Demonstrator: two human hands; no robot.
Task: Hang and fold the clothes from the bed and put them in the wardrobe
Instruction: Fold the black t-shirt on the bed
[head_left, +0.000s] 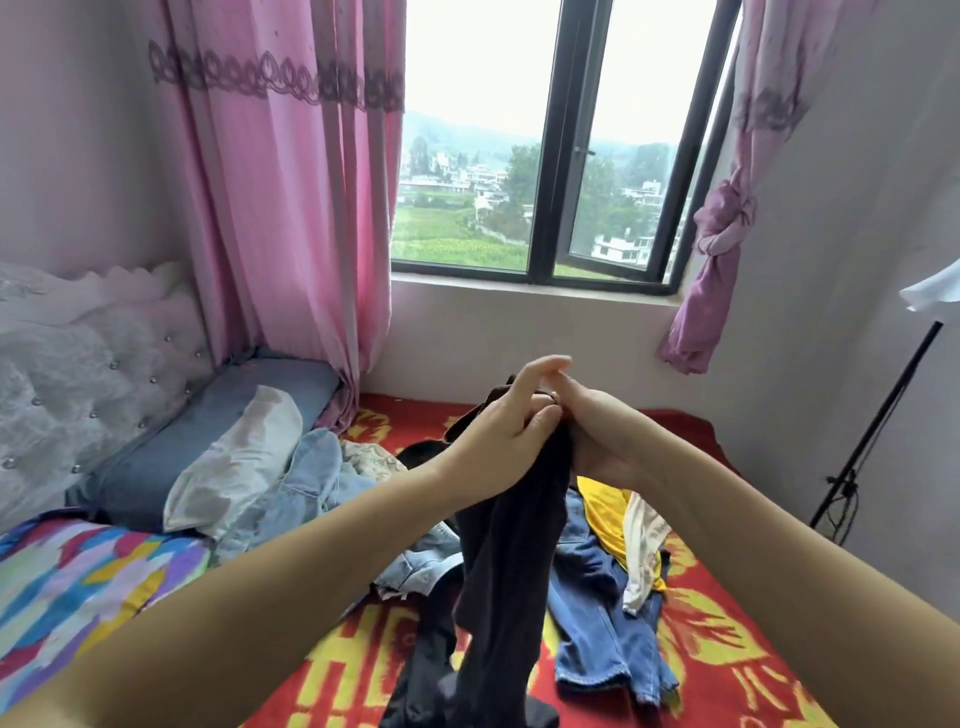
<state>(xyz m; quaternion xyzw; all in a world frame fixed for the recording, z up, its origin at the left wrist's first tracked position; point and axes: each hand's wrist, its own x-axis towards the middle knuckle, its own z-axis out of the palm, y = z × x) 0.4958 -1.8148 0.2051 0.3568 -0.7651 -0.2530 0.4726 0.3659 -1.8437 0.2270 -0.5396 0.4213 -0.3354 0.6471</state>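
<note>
Over the red-and-yellow bedspread strewn with blue jeans and a yellow top, a dark garment hangs lifted, its upper edge pinched between the left hand and right hand, pressed together.

Pale walls, pink curtains flanking a dark-framed window, tufted white headboard, daylight outside.

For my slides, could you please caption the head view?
Both hands, left hand and right hand, lift a dark garment above the bed.
</note>
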